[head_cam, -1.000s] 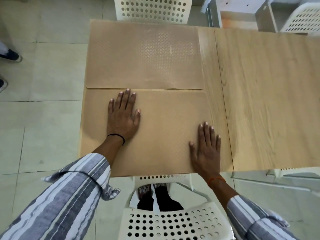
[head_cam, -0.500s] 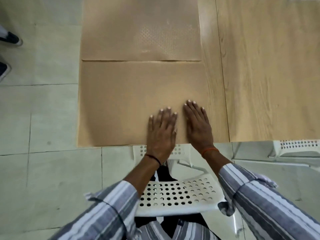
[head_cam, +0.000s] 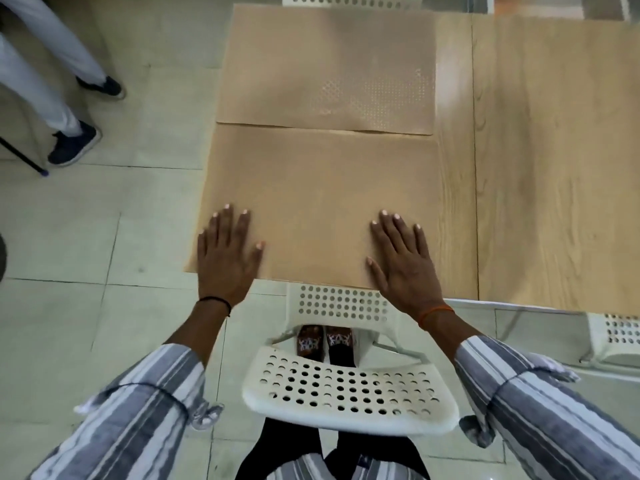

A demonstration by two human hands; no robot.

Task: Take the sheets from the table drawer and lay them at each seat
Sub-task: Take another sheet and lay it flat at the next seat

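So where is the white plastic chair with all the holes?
In the head view, the white perforated plastic chair sits bottom centre, tucked against the table's near edge, between the person's arms.

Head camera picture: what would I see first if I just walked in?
Two flat hands, the left hand and the right hand, press on the near brown sheet at the table's front edge. A second sheet lies just beyond it, at the far seat. Below the hands, a white chair with holes stands tucked against the wooden table.
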